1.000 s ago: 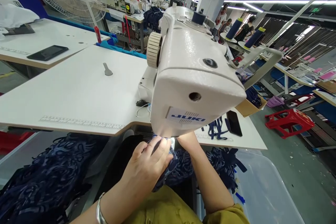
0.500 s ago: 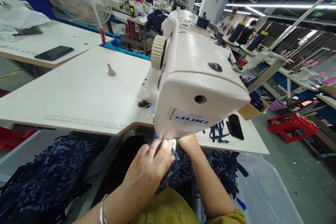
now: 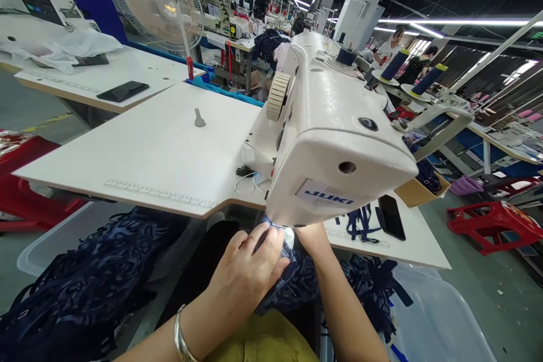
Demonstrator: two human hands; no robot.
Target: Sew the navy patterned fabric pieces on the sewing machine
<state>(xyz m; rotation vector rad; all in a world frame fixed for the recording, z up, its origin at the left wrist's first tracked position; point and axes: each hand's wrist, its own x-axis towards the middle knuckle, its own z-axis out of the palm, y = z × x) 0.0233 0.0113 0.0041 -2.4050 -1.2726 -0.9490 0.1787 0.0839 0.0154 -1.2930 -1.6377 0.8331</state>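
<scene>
A white JUKI sewing machine (image 3: 339, 141) stands on a white table (image 3: 139, 147) in front of me. Under its head lies dark blue lace fabric (image 3: 297, 277). My left hand (image 3: 250, 268) rests on this fabric just below the machine head, its fingers curled and pinching the cloth. My right hand (image 3: 311, 236) reaches under the machine head on the right side; its fingers are hidden by the machine. A silver bangle sits on my left wrist.
A heap of dark blue lace (image 3: 80, 288) fills a bin at lower left. A clear plastic bin (image 3: 441, 322) sits at lower right. A black phone (image 3: 391, 216) and blue straps (image 3: 360, 223) lie on the table's right part. A fan (image 3: 155, 0), red stools and other workers stand beyond.
The view has swung a little, so the machine sits further right and lower in the picture. Both hands stay at the fabric under the machine head.
</scene>
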